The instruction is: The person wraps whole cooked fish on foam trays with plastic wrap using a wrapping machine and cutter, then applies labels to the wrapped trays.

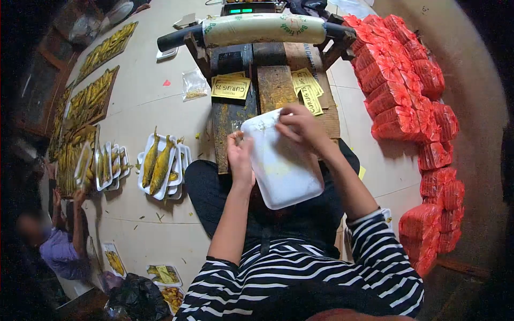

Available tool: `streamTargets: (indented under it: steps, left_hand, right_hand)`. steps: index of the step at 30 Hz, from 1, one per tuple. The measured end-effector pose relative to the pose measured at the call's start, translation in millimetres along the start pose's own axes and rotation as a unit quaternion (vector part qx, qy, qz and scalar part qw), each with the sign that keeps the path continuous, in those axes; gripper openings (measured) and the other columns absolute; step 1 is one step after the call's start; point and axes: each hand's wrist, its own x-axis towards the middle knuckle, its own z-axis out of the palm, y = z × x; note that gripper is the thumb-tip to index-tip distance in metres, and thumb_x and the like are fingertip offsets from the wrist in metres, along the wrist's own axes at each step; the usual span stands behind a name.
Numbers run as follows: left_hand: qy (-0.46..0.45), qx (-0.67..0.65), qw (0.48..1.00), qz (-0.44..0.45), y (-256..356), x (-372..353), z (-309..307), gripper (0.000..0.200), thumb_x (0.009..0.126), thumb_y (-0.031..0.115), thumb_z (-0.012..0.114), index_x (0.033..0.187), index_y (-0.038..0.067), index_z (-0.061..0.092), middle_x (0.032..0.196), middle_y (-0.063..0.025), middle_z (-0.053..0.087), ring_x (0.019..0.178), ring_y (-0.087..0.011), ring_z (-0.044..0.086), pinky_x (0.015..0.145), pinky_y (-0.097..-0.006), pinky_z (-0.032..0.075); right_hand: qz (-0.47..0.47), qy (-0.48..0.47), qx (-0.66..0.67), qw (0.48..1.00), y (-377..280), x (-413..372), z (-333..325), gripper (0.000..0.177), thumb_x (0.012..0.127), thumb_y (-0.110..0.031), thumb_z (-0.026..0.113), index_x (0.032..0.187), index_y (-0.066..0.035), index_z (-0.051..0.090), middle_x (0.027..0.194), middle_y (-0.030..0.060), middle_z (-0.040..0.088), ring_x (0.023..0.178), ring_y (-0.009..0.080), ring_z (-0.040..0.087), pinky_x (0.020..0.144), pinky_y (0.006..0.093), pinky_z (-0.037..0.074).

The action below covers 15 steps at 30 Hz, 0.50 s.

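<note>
A white foam tray (289,179), its underside facing me, is tilted above my lap. My left hand (241,158) grips its left edge, thumb over the underside. My right hand (302,127) has its fingers bent together at the upper right edge, pinching the clear cling film that creases over the tray there. What lies on the tray's other side is hidden. Just beyond is a wooden stand (276,88) bearing a cling film roll (265,30). Yellow printed labels (230,86) lie on the stand's left, and more labels (308,88) on its right.
Foam trays of yellow fish (158,163) are stacked at my left. Farther left, a person (67,243) handles a tray beside racks of fish (93,96). Red-wrapped bundles (399,96) are piled along the right wall. A black plastic bag (138,298) sits lower left; a scale (249,7) stands at the back.
</note>
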Motion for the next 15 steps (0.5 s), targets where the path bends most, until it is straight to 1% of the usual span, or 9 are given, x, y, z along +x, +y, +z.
streamTargets:
  steps: [1, 3, 6, 7, 9, 10, 13, 14, 15]
  left_hand:
    - [-0.011, 0.058, 0.998, 0.024, 1, -3, 3, 0.019, 0.087, 0.009, 0.051, 0.103, 0.008, 0.041, 0.091, -0.0025, 0.053, 0.083, -0.0092, 0.051, 0.073, -0.0238, 0.042]
    - [-0.04, 0.135, 0.988, 0.056, 1, 0, -2, 0.04, 0.08, -0.002, 0.056, 0.113, 0.008, 0.035, 0.096, -0.0048, 0.053, 0.085, -0.01, 0.05, 0.074, -0.0237, 0.042]
    - [-0.021, 0.279, 0.942, 0.185, 19, -5, 15, 0.044, 0.079, -0.002, 0.058, 0.114, 0.008, 0.034, 0.099, -0.0068, 0.053, 0.087, -0.0115, 0.052, 0.075, -0.0246, 0.043]
    - [-0.029, 0.158, 0.982, 0.097, 26, -9, 25, 0.051, 0.076, -0.004, 0.059, 0.118, 0.007, 0.032, 0.096, -0.0065, 0.056, 0.085, -0.0128, 0.054, 0.074, -0.0255, 0.045]
    - [-0.085, 0.193, 0.975, 0.071, 50, -28, 58, 0.049, 0.077, -0.004, 0.058, 0.118, 0.006, 0.035, 0.094, -0.006, 0.058, 0.083, -0.0125, 0.055, 0.072, -0.0255, 0.047]
    - [-0.111, 0.208, 0.97, 0.056, 60, -40, 76, 0.048, 0.077, -0.005, 0.058, 0.119, 0.006, 0.037, 0.092, -0.0057, 0.059, 0.082, -0.0124, 0.056, 0.072, -0.0255, 0.047]
    - [-0.332, 0.334, 0.881, 0.055, 61, -79, 108, 0.036, 0.073, -0.007, 0.058, 0.107, 0.006, 0.055, 0.096, -0.0066, 0.062, 0.082, -0.0132, 0.06, 0.072, -0.0258, 0.048]
    - [-0.42, 0.355, 0.832, 0.071, 55, -96, 120, 0.033, 0.07, -0.008, 0.059, 0.1, 0.006, 0.06, 0.099, -0.007, 0.062, 0.085, -0.015, 0.061, 0.073, -0.0261, 0.049]
    - [-0.483, 0.376, 0.783, 0.108, 43, -113, 127, 0.03, 0.071, -0.004, 0.059, 0.098, 0.009, 0.061, 0.1, -0.0046, 0.062, 0.092, -0.0173, 0.06, 0.079, -0.0321, 0.047]
  right_hand:
    - [0.015, -0.103, -0.131, 0.986, -6, 17, 8, 0.016, 0.072, -0.016, 0.065, 0.082, -0.005, 0.06, 0.086, 0.0105, 0.054, 0.083, 0.0271, 0.051, 0.073, 0.0351, 0.042]
    - [-0.093, -0.013, -0.008, 0.996, -3, 44, 42, 0.041, 0.07, -0.016, 0.065, 0.108, -0.012, 0.053, 0.092, 0.0093, 0.057, 0.089, 0.0286, 0.052, 0.075, 0.0358, 0.043]
    - [-0.016, -0.091, 0.19, 0.977, -1, 63, 50, 0.028, 0.07, -0.013, 0.065, 0.098, -0.013, 0.061, 0.092, 0.006, 0.06, 0.098, 0.0244, 0.051, 0.085, 0.0358, 0.039]
    - [-0.068, -0.055, 0.127, 0.988, 3, 58, 34, 0.022, 0.071, -0.012, 0.064, 0.093, -0.013, 0.063, 0.091, 0.0052, 0.06, 0.099, 0.0234, 0.051, 0.086, 0.0365, 0.038]
    - [-0.122, 0.045, 0.078, 0.988, 10, 24, -3, 0.014, 0.074, -0.009, 0.061, 0.087, -0.013, 0.066, 0.09, 0.0033, 0.06, 0.101, 0.022, 0.051, 0.09, 0.0378, 0.037]
    - [-0.069, 0.064, 0.125, 0.988, 9, -3, -23, 0.018, 0.075, -0.007, 0.06, 0.091, -0.011, 0.066, 0.093, 0.0052, 0.06, 0.099, 0.0213, 0.052, 0.089, 0.0348, 0.039]
    - [0.288, 0.206, 0.254, 0.9, 2, -101, -85, 0.021, 0.085, -0.01, 0.049, 0.099, -0.001, 0.06, 0.099, 0.0044, 0.057, 0.093, 0.0109, 0.051, 0.082, 0.0239, 0.04]
    - [0.389, 0.168, 0.267, 0.865, 12, -147, -103, 0.029, 0.088, -0.023, 0.045, 0.102, -0.001, 0.058, 0.093, 0.005, 0.059, 0.085, 0.0133, 0.054, 0.079, 0.0267, 0.043]
    - [0.363, 0.084, 0.35, 0.86, 9, -191, -120, 0.041, 0.091, -0.033, 0.038, 0.104, 0.001, 0.057, 0.098, 0.0061, 0.059, 0.088, 0.0138, 0.056, 0.082, 0.0295, 0.043]
